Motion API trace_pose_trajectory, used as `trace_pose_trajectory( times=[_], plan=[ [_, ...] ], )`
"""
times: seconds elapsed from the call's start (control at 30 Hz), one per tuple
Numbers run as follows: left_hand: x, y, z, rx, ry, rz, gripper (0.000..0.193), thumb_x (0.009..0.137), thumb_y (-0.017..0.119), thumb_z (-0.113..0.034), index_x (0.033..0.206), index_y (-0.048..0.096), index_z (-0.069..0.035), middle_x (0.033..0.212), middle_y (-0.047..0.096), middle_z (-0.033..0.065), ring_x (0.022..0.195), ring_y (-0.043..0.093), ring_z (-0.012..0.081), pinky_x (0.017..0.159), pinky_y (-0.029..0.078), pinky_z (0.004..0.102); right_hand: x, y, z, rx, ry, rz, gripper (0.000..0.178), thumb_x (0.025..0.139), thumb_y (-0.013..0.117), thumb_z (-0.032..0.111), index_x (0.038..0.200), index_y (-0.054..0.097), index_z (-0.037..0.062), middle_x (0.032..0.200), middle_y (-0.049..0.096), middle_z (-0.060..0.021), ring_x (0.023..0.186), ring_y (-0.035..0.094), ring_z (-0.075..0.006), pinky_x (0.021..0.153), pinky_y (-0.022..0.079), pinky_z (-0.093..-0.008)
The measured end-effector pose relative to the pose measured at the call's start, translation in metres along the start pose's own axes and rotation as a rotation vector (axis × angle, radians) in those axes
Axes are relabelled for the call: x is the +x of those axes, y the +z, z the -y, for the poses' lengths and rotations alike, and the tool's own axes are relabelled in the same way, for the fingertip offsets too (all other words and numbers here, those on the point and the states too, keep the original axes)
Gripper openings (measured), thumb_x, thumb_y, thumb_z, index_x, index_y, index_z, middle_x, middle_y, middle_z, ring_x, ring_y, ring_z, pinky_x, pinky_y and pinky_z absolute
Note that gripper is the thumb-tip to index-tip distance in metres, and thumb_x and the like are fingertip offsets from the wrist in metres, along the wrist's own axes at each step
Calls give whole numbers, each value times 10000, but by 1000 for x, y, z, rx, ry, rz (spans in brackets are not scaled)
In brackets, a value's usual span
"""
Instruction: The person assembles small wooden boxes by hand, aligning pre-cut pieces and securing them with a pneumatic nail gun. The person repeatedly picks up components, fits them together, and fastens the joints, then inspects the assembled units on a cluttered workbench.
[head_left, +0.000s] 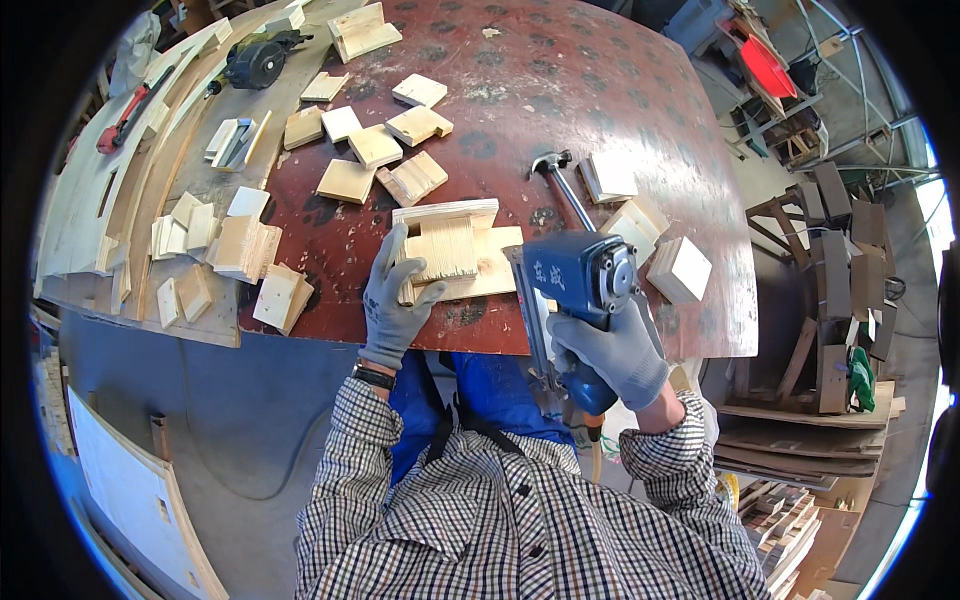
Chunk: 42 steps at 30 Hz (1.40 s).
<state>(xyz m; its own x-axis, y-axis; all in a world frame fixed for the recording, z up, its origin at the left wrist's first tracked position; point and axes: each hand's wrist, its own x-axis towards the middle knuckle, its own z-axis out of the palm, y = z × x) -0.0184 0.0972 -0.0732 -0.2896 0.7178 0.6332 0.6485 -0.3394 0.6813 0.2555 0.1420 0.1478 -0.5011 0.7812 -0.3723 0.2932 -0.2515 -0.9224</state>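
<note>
My left hand (393, 308), in a grey glove, grips the left end of a small wooden assembly (450, 248) made of pale boards and blocks, at the near edge of the table. The fingers and thumb press on its block. My right hand (622, 350), also gloved, is wrapped round the handle of a blue nail gun (572, 275). The gun's long metal magazine stands beside the assembly's right end; whether its nose touches the wood I cannot tell. A claw hammer (568, 190) lies just beyond the gun, its handle partly hidden.
The dark red table (600, 90) carries several loose wood blocks (375, 147) beyond my left hand and stacked blocks (680, 270) at right. A circular saw (258, 62) and a red tool (122, 122) lie on boards at far left. An air hose (597, 462) hangs below the gun.
</note>
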Motion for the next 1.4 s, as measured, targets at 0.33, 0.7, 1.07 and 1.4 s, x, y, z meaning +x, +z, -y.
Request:
trace_pose_trajectory(
  times=[0.33, 0.7, 1.07, 1.4],
  plan=[
    [-2, 2, -11, -11, -20, -8, 551, 816, 900, -46, 1259, 588, -149, 1608, 487, 203, 1482, 496, 443, 1192, 495, 527, 72, 3, 33, -171, 107, 142, 218, 948, 730, 229, 981, 691, 17, 732, 702, -32, 617, 678, -111, 606, 564, -265],
    [-2, 4, -13, 23, -26, 18, 547, 839, 898, -108, 1294, 597, -157, 1584, 500, 163, 1490, 478, 442, 1224, 461, 546, 89, 8, 33, -312, 189, 151, 350, 959, 757, 179, 1240, 643, 3, 808, 702, -44, 575, 631, -84, 538, 533, -263],
    [-5, 11, -17, 68, -90, 5, 718, 949, 812, -284, 1548, 474, -76, 1616, 461, 202, 1474, 476, 469, 1199, 465, 538, 109, 1, 59, -582, 163, 204, 395, 876, 746, 334, 1127, 742, 29, 958, 761, -97, 856, 734, -192, 866, 592, -370],
    [-9, 17, -21, 27, -302, -2, 944, 880, 862, -186, 1631, 327, 16, 1592, 483, 261, 1387, 592, 377, 1131, 523, 448, 114, -3, 59, -561, 192, 231, 425, 866, 746, 355, 1105, 741, 4, 878, 741, -94, 738, 713, -160, 723, 589, -326]
  ],
)
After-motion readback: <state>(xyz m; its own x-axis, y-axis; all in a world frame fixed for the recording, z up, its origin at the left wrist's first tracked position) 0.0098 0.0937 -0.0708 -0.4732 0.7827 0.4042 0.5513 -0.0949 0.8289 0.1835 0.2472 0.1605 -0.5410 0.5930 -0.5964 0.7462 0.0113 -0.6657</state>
